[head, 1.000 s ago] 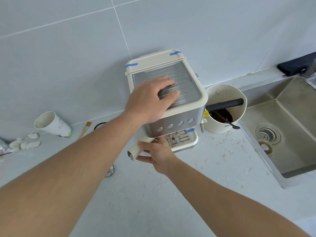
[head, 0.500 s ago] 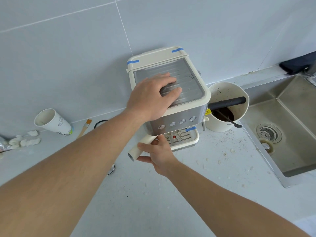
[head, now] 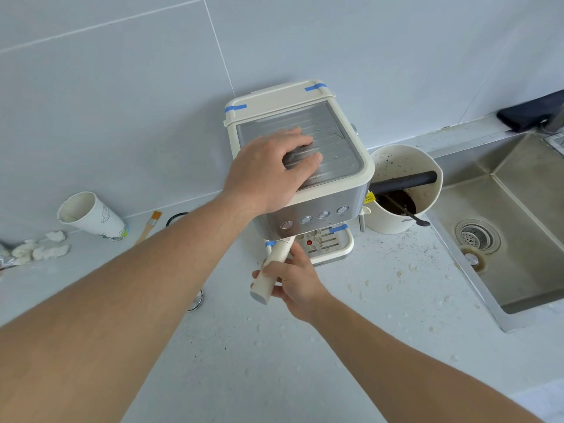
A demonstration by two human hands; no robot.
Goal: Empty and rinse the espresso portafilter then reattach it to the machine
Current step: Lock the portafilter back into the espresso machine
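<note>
- The portafilter (head: pixel 272 272) sits under the front of the espresso machine (head: pixel 308 190), its cream handle sticking out toward 7 o'clock. Its basket end is hidden beneath the machine, so whether it is locked or free cannot be told.
- The right hand (head: pixel 294 280) wraps thumb and fingers round the handle. If the twist stalls partway, the head could sit crooked and drop out of the mount.
- The left hand (head: pixel 273 169) lies on the machine's top, fingers bent and pressing down, holding nothing. Should that pressure ease during the twist, the whole machine might slide or turn on the surface (head: pixel 274 361).
- The drip tray (head: pixel 329 248) lies directly below the handle's root; a falling portafilter would likely hit it.
- At 3 o'clock of the machine, touching its side or just beside it, stands the knock box (head: pixel 403 190) with dark grounds; a shoved machine could tip it toward the sink (head: pixel 518 239).
- Grounds and droplets scattered at 4 o'clock may make the surface slippery.
- A tipped paper cup (head: pixel 91 216) and a brush (head: pixel 149 227) lie at 9 o'clock, well apart, at little risk.
</note>
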